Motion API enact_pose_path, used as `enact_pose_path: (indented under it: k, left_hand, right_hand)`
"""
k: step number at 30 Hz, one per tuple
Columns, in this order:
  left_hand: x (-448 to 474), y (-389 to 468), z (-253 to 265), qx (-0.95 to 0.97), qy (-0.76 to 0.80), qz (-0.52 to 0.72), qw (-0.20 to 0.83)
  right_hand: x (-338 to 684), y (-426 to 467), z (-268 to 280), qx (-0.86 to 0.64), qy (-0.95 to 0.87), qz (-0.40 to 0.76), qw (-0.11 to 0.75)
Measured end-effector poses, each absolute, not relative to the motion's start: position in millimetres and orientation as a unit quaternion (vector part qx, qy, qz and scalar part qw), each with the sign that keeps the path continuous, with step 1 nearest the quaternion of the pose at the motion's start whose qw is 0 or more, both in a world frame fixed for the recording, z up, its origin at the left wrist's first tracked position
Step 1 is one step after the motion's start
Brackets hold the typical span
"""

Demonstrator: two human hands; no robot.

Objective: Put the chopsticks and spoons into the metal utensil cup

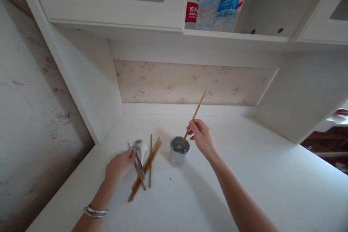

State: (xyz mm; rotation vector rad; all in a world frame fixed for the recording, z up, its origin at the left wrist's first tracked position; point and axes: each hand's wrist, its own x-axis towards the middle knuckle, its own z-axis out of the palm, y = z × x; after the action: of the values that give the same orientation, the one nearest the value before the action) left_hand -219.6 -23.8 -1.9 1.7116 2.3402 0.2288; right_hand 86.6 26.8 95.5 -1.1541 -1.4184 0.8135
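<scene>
Between the fingers of my right hand (203, 137) is a wooden chopstick (199, 104), tilted, its lower end inside a grey-white cup (178, 159) with small holes. The cup stands upright on the white surface. My left hand (119, 166) is at the left edge of a loose pile, fingertips pinched beside a metal spoon (140, 168). What those fingers grip, if anything, is hidden. The pile also has a white spoon (143, 150), another metal spoon (138, 141) and several wooden chopsticks (150, 163), some crossing each other.
A white countertop (258, 181) lies under everything, with side panels left and right. Overhead is a cabinet (116, 14) whose open shelf holds several plastic bottles (208, 7). Floral wallpaper (168, 83) covers the back.
</scene>
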Motion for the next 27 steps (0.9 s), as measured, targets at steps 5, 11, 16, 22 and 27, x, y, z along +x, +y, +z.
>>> enact_pose_path:
  k: [5, 11, 16, 22, 27]
  left_hand:
    - [-219.6, -19.8, -5.6, 0.586, 0.797, 0.076, 0.125]
    - [-216.1, -19.9, -4.3, 0.582, 0.799, 0.084, 0.129]
    - [-213.9, -20.9, 0.2, 0.582, 0.8, 0.085, 0.123]
    - [-213.2, -21.2, 0.5, 0.581, 0.798, 0.108, 0.121]
    - [-211.6, -22.2, 1.9, 0.582, 0.796, 0.117, 0.118]
  right_hand:
    - [86.1, 38.0, 65.5, -0.493, -0.621, 0.313, 0.522]
    - [81.0, 37.2, 52.3, -0.476, -0.599, 0.363, 0.532]
    - [79.5, 36.9, 54.7, -0.484, -0.625, 0.321, 0.521]
    - [77.9, 40.4, 43.8, -0.507, -0.678, 0.272, 0.457]
    - [77.2, 41.9, 37.0, -0.539, -0.675, 0.256, 0.434]
